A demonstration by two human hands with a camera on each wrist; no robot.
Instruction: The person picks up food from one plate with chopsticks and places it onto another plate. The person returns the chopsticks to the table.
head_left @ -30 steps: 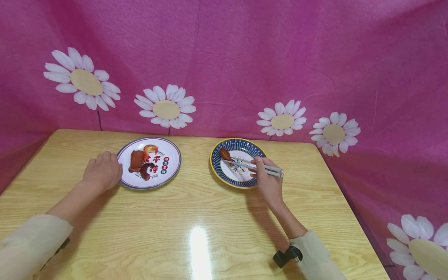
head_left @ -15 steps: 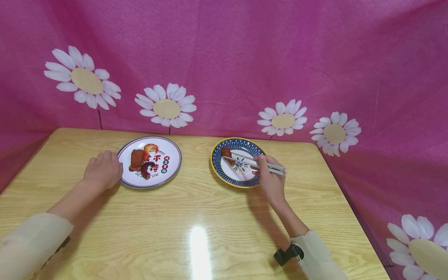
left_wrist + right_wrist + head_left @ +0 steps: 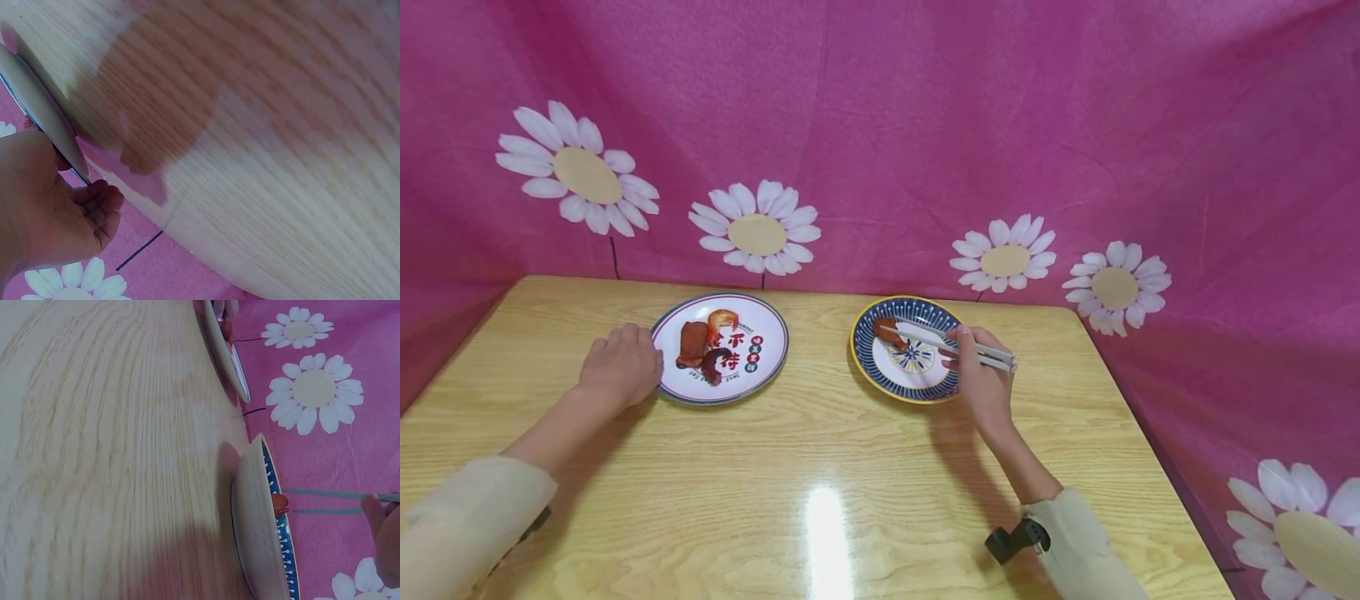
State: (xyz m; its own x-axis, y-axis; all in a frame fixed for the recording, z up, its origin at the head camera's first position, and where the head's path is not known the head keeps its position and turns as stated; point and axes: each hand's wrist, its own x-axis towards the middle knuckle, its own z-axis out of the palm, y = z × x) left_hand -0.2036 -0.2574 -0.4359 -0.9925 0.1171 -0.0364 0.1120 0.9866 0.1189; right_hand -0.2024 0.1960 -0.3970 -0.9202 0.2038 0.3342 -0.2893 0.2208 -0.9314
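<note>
Left hand (image 3: 623,364): reaching from the near left corner of the wood-grained tabletop (image 3: 737,475), back upward; thumb and curled fingers are pinching the white plate (image 3: 756,321) at its rim. Left wrist view is showing these fingertips, which the head view is hiding.

White plate: round, glossy, dark-rimmed; sitting by the far edge, toward the far left corner; bearing a red-brown block (image 3: 693,340), an orange shrimp-like piece (image 3: 724,320) and a dark curled piece (image 3: 711,375).

Patterned dish (image 3: 904,386): blue and white, yellow-rimmed; sitting by the far edge, right of its middle. Right wrist view is revealing a plain, pale outer wall.

Brown food piece (image 3: 889,333): lying in the dish's left part.

Chopsticks (image 3: 344,494): slim, pale; tips standing apart at the food piece, contact unclear.

Right hand (image 3: 985,379): reaching from the near right corner, gripping the chopsticks, thumb uppermost.
</note>
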